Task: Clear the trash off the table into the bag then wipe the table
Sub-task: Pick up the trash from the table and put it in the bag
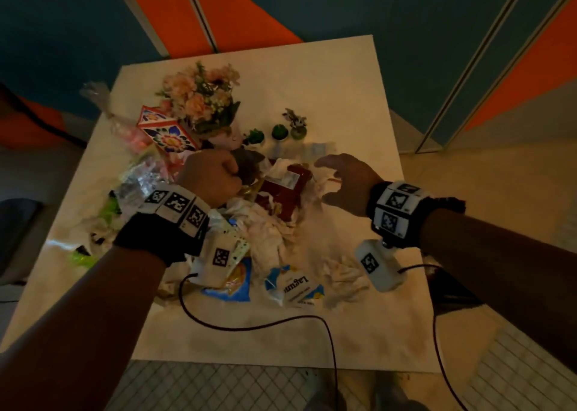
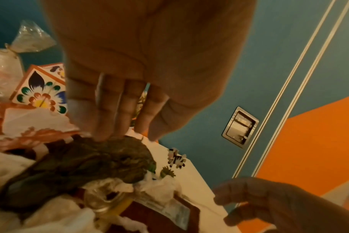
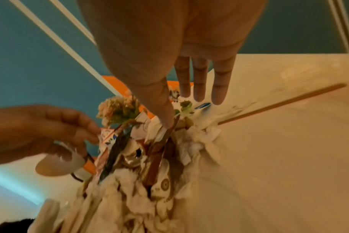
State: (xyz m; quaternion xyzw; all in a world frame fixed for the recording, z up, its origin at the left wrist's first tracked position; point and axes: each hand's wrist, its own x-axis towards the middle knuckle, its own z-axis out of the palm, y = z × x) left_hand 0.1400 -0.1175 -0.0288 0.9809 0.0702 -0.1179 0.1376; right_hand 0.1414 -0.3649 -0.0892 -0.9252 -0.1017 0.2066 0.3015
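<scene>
The left hand (image 1: pixel 209 177) looked fisted from the head view; the left wrist view showed its fingers (image 2: pixel 110 110) bent down onto a dark crumpled wrapper (image 2: pixel 86 167), though actual grip was hard to judge. The right hand (image 1: pixel 346 183) hovered spread, holding nothing. Trash (image 1: pixel 268 229) lay heaped mid-surface (image 1: pixel 343 98). No bag could be made out. Only the right wrist view showed a chopstick (image 3: pixel 285 102).

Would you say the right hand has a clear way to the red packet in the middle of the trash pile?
Probably yes. The right hand hovers open just beside the red packet, with nothing between them. Crumpled tissues overlap the packet's edges, and the left hand is busy with a dark wrapper next to it.
</scene>
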